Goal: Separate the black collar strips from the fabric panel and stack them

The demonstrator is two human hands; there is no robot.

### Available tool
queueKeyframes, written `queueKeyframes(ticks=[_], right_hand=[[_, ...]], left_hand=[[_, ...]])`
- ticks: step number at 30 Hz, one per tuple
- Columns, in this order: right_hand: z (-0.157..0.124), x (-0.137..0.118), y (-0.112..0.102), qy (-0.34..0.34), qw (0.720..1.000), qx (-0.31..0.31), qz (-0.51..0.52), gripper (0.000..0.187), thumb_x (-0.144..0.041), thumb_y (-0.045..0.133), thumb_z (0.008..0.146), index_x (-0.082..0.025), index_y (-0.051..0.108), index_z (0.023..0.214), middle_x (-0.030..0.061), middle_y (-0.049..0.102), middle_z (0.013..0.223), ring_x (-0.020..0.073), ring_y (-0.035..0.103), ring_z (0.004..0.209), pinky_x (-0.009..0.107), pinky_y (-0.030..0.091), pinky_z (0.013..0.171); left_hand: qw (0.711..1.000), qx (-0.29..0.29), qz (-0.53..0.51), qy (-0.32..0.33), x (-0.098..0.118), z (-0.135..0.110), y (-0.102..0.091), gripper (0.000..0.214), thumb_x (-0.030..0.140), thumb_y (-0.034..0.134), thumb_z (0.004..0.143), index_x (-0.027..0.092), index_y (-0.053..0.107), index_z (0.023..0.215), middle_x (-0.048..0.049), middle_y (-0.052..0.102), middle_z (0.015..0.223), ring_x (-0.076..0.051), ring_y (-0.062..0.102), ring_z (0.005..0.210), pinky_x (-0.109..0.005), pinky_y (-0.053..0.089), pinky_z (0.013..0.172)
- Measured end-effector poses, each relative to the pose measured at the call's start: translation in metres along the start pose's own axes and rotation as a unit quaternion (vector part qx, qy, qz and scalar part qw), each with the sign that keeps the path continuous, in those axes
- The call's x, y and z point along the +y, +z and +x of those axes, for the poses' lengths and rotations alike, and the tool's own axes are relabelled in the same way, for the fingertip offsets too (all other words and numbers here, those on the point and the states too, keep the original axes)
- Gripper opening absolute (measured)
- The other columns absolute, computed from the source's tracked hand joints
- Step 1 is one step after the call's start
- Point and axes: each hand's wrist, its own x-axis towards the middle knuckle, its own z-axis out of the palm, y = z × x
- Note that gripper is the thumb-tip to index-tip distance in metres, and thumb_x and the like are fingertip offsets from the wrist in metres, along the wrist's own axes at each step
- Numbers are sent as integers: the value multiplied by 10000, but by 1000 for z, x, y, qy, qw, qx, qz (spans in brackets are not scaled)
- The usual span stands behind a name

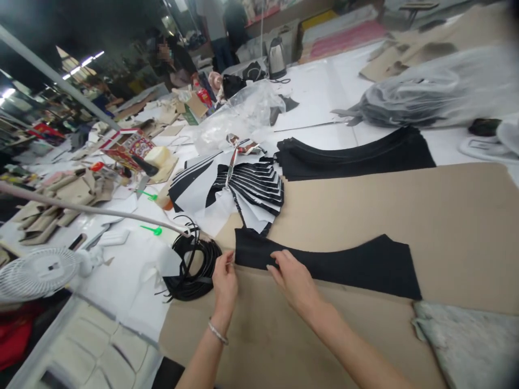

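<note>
A curved black fabric piece (357, 265) lies flat on a brown paper sheet (405, 210). My left hand (224, 283), with a bracelet on the wrist, pinches the piece's left corner. My right hand (292, 279) rests on the lower edge of the same piece, fingers curled down onto the cloth near its left end. A fan of black and white cut pieces (239, 186) lies just beyond the hands.
A coil of black cord (193, 270) sits left of my left hand. A stack of long black pieces (352, 154), plastic bags (425, 92), a white fan (38, 273), a grey cloth (470, 340) and cluttered boxes surround. People stand at the far end.
</note>
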Motion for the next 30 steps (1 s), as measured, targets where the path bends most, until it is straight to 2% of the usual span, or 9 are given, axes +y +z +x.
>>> queueKeyframes(ticks=[5, 8, 11, 13, 16, 21, 24, 27, 30], right_hand=[[41, -36, 33, -14, 996, -30, -79, 116, -215, 590, 915, -185, 545, 1018, 96, 593, 1020, 245, 627, 924, 314, 522, 695], [52, -45, 48, 15, 991, -34, -126, 164, -217, 631, 891, -169, 532, 1013, 132, 586, 1016, 274, 629, 899, 345, 534, 666], [58, -49, 56, 34, 986, -37, -160, 183, -192, 617, 892, -145, 523, 1041, 140, 594, 991, 283, 639, 871, 367, 543, 670], [61, -49, 59, 37, 983, -43, -175, 117, -121, 518, 922, -143, 527, 1037, 133, 606, 976, 268, 647, 867, 355, 543, 680], [64, -49, 59, 34, 981, -57, -185, 223, -21, 377, 923, -141, 544, 1009, 129, 623, 962, 244, 655, 857, 321, 539, 658], [66, -51, 56, 36, 982, -74, -172, 220, -5, 380, 909, -110, 555, 992, 164, 633, 953, 245, 660, 852, 324, 541, 668], [67, -49, 53, 41, 985, -74, -148, 247, 1, 361, 903, -111, 559, 999, 154, 641, 949, 241, 663, 839, 320, 532, 681], [66, -39, 47, 40, 991, -68, -105, 249, -22, 356, 907, -124, 564, 998, 133, 651, 931, 233, 661, 795, 311, 507, 668], [64, -24, 41, 27, 997, -56, -35, 174, -87, 395, 923, -144, 559, 931, 99, 651, 873, 211, 638, 737, 297, 464, 667]], left_hand=[[993, 12, -103, -49, -8, 15, -15, 319, 261, 495, 778, 143, 631, 1041, -105, 677, 1008, -173, 649, 900, -374, 533, 896], [988, 3, -141, -71, -7, 19, -19, 301, 297, 551, 758, 142, 638, 1002, -100, 681, 970, -177, 649, 879, -378, 545, 868], [981, -10, -169, -96, -9, 21, -21, 320, 332, 626, 720, 145, 643, 979, -85, 680, 962, -184, 648, 892, -401, 525, 912], [979, -14, -175, -106, -13, 23, -21, 358, 359, 666, 700, 150, 643, 989, -74, 680, 978, -188, 643, 916, -417, 496, 958], [982, -30, -154, -108, -20, 25, -21, 389, 400, 684, 708, 164, 643, 1015, -65, 683, 1009, -198, 633, 956, -429, 463, 995], [988, -53, -111, -99, -18, 23, -20, 387, 447, 668, 735, 177, 659, 1012, -56, 691, 998, -203, 632, 945, -399, 466, 963], [988, -60, -107, -96, -12, 22, -18, 384, 451, 670, 738, 182, 665, 1011, -56, 693, 1000, -202, 633, 943, -375, 471, 943], [984, -51, -136, -105, -8, 22, -13, 373, 430, 690, 725, 179, 665, 1000, -54, 695, 981, -194, 634, 933, -362, 475, 935], [972, -42, -196, -122, -2, 22, -8, 353, 383, 710, 706, 166, 659, 978, -55, 694, 952, -178, 640, 899, -348, 493, 912]])
